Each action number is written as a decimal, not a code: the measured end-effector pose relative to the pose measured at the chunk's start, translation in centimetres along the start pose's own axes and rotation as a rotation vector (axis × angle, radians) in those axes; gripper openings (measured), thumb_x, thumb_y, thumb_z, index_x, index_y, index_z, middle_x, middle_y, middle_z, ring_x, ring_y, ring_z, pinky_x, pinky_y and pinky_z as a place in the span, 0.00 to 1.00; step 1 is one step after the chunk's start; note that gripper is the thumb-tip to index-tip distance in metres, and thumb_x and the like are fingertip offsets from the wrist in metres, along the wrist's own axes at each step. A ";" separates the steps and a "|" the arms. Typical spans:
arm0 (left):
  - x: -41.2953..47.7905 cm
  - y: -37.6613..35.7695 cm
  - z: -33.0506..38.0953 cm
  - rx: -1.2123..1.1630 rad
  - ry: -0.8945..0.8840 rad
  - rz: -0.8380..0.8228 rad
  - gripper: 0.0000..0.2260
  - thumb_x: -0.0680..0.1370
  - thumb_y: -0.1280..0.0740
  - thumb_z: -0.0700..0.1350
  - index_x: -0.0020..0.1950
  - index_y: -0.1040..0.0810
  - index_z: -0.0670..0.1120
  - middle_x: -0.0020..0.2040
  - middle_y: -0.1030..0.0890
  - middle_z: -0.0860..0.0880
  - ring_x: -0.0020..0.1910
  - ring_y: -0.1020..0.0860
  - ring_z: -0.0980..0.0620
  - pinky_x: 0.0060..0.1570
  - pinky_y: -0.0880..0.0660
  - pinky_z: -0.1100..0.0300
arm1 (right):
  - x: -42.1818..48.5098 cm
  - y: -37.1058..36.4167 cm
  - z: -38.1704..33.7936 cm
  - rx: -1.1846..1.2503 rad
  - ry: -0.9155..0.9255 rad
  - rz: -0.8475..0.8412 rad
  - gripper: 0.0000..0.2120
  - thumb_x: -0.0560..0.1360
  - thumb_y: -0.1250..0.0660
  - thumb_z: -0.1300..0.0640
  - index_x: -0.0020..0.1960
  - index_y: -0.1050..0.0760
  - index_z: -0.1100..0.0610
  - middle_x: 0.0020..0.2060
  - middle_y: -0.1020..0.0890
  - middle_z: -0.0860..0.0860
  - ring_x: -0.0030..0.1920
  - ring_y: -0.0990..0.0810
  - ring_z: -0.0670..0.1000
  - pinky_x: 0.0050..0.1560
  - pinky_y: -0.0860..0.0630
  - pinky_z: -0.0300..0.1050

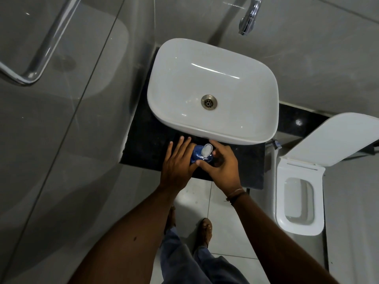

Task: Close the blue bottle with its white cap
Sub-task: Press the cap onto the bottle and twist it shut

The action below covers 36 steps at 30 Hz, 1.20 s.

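Note:
A blue bottle [197, 154] stands upright on the black counter [147, 144], just in front of the washbasin. Its white cap [206, 150] sits on top of the bottle's neck, seen from above. My left hand [178, 162] lies against the bottle's left side with the fingers stretched out toward the basin. My right hand [220, 165] wraps the bottle from the right, thumb across its front and fingers beside the cap. Most of the bottle's body is hidden between the two hands.
A white washbasin [264, 99] with a metal drain fills the counter behind the bottle, under a chrome tap [249, 17]. A white toilet [299, 228] with raised lid stands to the right. A chrome rail [34, 70] hangs on the left glass wall. My feet stand on pale floor tiles.

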State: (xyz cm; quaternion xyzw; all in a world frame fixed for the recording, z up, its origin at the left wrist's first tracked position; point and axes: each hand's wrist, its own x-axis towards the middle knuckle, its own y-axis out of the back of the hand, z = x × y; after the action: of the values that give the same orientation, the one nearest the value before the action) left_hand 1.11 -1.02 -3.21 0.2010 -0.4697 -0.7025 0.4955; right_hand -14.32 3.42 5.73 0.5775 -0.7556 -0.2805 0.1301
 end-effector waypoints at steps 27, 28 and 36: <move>0.3 0.8 0.4 -0.048 0.037 -0.017 0.35 0.83 0.53 0.65 0.74 0.27 0.40 0.76 0.27 0.41 0.79 0.36 0.43 0.79 0.42 0.37 | 0.8 0.8 1.4 0.029 -0.017 0.046 0.21 0.65 0.14 0.51 0.52 0.20 0.53 0.52 0.16 0.54 0.54 0.14 0.52 0.55 0.14 0.56; 0.3 0.8 0.4 -0.036 0.026 -0.024 0.35 0.83 0.53 0.65 0.74 0.28 0.40 0.76 0.28 0.41 0.80 0.36 0.42 0.79 0.42 0.37 | 0.9 0.8 1.3 0.048 0.004 -0.013 0.25 0.66 0.14 0.54 0.59 0.19 0.54 0.56 0.17 0.55 0.58 0.15 0.54 0.60 0.14 0.55; 0.1 0.1 0.1 -0.027 0.031 0.002 0.31 0.81 0.43 0.63 0.74 0.27 0.42 0.76 0.27 0.43 0.79 0.35 0.44 0.79 0.42 0.38 | 1.5 0.5 0.7 -0.007 -0.018 -0.004 0.15 0.70 0.16 0.57 0.54 0.16 0.47 0.51 0.17 0.54 0.50 0.17 0.47 0.59 0.15 0.54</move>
State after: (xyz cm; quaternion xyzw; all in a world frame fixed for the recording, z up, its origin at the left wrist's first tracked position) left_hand 1.01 -1.03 -3.07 0.2047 -0.4526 -0.7050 0.5063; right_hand -15.52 2.24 5.30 0.5759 -0.7547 -0.2884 0.1248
